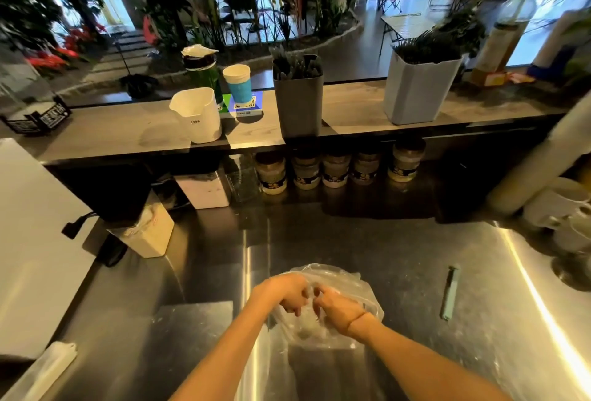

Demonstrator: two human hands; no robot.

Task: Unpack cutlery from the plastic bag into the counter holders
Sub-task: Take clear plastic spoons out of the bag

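Note:
A crumpled clear plastic bag (345, 285) lies on the steel worktop (415, 272) close to me. My left hand (283, 292) and my right hand (339, 306) both clutch the bag's top, knuckles nearly touching. What the bag holds is too blurred to tell. On the raised wooden counter (351, 112) behind stand a dark grey holder (299, 103) with dark cutlery handles sticking up and a light grey holder (419, 87) also filled with dark cutlery.
A white jug (196, 116), a blue-and-white paper cup (238, 84) and a green bottle (204, 76) stand left of the holders. Several jars (335, 170) sit under the counter. A flat green strip (449, 293) lies on the steel to the right, cups (563, 205) at far right.

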